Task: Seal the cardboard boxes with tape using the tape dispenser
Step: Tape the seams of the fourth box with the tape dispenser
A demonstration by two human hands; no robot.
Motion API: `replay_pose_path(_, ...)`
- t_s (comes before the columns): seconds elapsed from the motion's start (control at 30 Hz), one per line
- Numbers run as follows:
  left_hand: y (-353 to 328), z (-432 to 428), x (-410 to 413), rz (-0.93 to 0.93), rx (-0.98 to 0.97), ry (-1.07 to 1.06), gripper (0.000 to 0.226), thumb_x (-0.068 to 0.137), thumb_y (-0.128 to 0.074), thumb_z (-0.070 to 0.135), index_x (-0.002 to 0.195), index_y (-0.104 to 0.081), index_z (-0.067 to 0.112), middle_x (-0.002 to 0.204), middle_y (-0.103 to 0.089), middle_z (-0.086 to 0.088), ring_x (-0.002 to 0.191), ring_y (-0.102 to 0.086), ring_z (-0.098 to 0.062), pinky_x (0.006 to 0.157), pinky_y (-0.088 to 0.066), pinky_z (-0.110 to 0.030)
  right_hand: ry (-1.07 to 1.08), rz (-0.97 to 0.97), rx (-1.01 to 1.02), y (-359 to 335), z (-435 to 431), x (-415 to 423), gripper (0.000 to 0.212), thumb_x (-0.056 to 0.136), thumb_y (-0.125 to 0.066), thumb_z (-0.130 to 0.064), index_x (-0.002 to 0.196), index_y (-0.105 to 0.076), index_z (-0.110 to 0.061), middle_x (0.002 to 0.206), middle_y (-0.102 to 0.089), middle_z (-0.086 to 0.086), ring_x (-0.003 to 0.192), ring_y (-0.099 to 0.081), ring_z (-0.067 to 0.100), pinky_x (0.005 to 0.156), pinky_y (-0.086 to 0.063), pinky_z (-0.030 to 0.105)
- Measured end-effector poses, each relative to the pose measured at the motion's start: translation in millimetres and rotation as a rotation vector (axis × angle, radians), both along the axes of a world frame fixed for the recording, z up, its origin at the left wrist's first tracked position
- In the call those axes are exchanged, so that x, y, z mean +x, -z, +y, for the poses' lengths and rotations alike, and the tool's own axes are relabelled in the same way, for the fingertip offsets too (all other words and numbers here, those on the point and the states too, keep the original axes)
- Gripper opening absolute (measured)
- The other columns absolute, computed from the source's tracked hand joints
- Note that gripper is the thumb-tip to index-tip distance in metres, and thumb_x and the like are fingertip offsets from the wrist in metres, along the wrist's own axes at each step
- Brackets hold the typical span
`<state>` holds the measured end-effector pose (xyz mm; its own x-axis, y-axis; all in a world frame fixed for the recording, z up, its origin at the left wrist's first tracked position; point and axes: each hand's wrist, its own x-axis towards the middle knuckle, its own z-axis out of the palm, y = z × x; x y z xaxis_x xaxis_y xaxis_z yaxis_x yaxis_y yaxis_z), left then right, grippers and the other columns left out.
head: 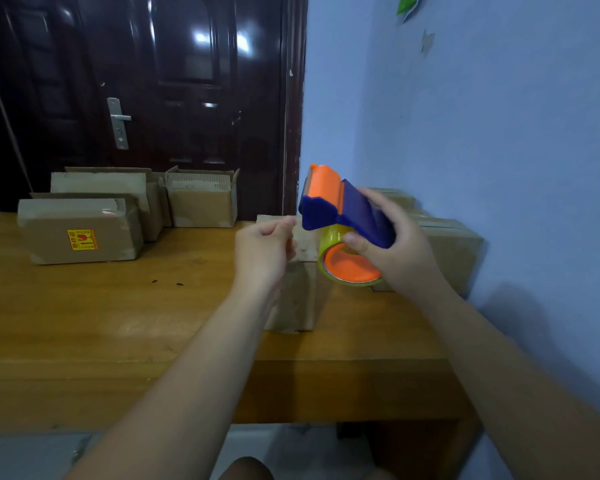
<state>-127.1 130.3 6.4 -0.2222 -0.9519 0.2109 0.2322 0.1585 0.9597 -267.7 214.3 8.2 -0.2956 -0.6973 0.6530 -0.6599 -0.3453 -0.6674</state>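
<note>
Grips blue-and-orange tape dispenser [340, 209] in right hand [395, 251], fingers wrapped round its handle, raised above a cardboard box [295, 299] on the wooden table [118, 323]. Holds left hand [264, 251] just beside dispenser's front end, fingers curled (cannot tell whether pinching tape).
</note>
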Motion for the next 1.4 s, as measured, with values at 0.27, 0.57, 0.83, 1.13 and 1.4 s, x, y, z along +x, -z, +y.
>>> replay_pose_path(0.27,1.4,-13.9,17.5,0.065,0.168,0.084,0.015,0.09,-0.062,0.018,0.078,-0.067,0.01,0.061,-0.058,0.001,0.061,-0.051,-0.011,0.068,-0.049,-0.027,-0.044,-0.023,-0.06,-12.1,-0.5,-1.5,0.072,0.071,-0.07,-0.05,0.135,-0.039,-0.038,0.129,-0.052,-0.013,0.111,-0.054,0.007,0.073,-0.047,0.008)
replay_pose_path(0.57,4.6,-17.8,18.6,0.015,0.077,0.076,0.011,0.091,-0.06,0.018,0.088,-0.069,0.011,0.072,-0.061,-0.002,0.07,-0.055,-0.013,0.07,-0.05,-0.026,-0.007,0.111,-0.023,-18.2,0.0,-4.4,0.074,0.072,-0.072,-0.046,0.137,-0.039,-0.034,0.127,-0.047,-0.022,0.115,-0.049,0.002,0.081,-0.047,0.007)
replay_pose_path(0.83,7.3,-22.4,15.6,-0.103,-0.014,-0.047,0.034,0.089,-0.062,0.013,0.123,-0.058,0.013,0.079,-0.066,-0.002,0.067,-0.06,-0.008,0.06,-0.052,-0.016,0.123,0.443,0.021,-17.8,1.2,-2.3,0.071,0.073,-0.062,-0.057,0.133,-0.026,-0.049,0.119,-0.042,-0.02,0.104,-0.04,-0.019,0.074,-0.034,-0.002)
replay_pose_path(1.13,-2.0,-17.9,20.2,-0.104,-0.041,-0.108,0.013,0.088,-0.063,0.015,0.076,-0.061,0.014,0.08,-0.065,0.002,0.085,-0.057,-0.007,0.084,-0.038,-0.029,0.194,0.554,0.081,-7.2,-1.2,-13.4,0.077,0.072,-0.063,-0.056,0.136,-0.047,-0.017,0.121,-0.058,0.0,0.096,-0.046,0.005,0.073,-0.032,0.006)
replay_pose_path(1.4,3.7,-23.2,35.3,-0.13,-0.085,-0.151,0.013,0.09,-0.061,0.015,0.077,-0.06,0.014,0.076,-0.062,-0.001,0.074,-0.059,-0.011,0.083,-0.051,-0.036,0.161,0.406,0.22,2.0,-1.7,-19.2,0.065,0.067,-0.063,-0.056,0.123,-0.052,-0.025,0.101,-0.055,-0.014,0.083,-0.051,-0.002,0.067,-0.037,0.002)
